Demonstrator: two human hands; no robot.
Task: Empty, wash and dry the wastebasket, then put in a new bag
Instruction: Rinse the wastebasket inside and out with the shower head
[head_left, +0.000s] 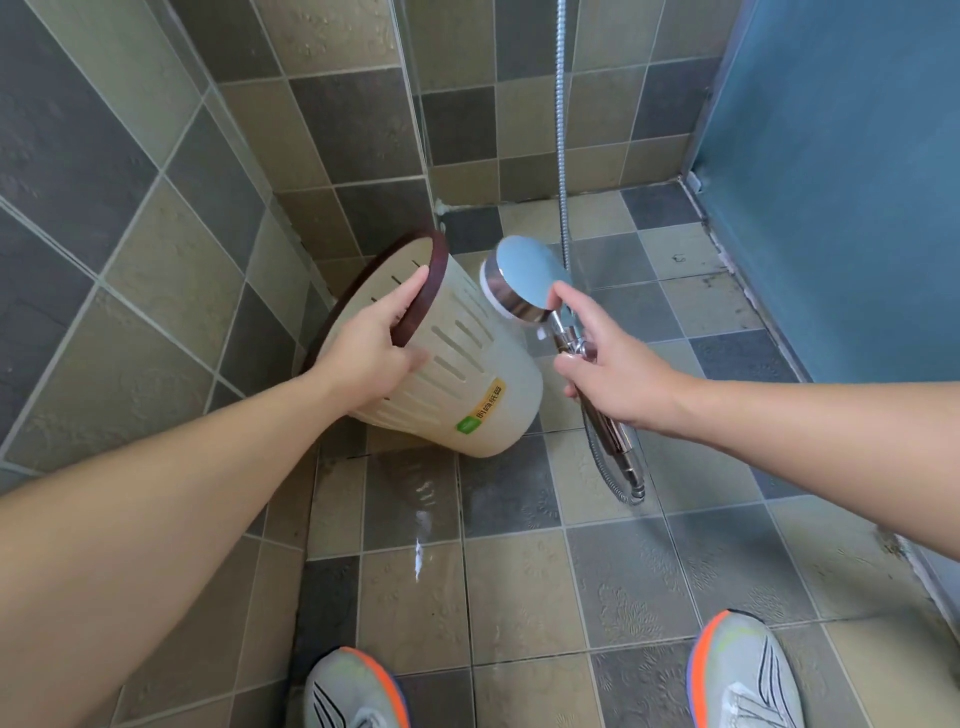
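Observation:
A cream plastic wastebasket (467, 384) with slotted sides, a dark brown rim and a yellow-green label is held tilted in the air, its mouth turned to the upper left. My left hand (374, 348) grips its rim, fingers inside and thumb along the outer wall. My right hand (613, 374) holds the chrome handle of a shower head (524, 280). The round head faces left, close against the basket's outer wall. I cannot see a water stream; the floor below the basket is wet.
The metal shower hose (562, 156) hangs down the tiled back wall and loops under my right hand. Tiled walls close in at left and back, a blue panel (841, 156) stands at right. My two sneakers (743, 675) are on the tile floor.

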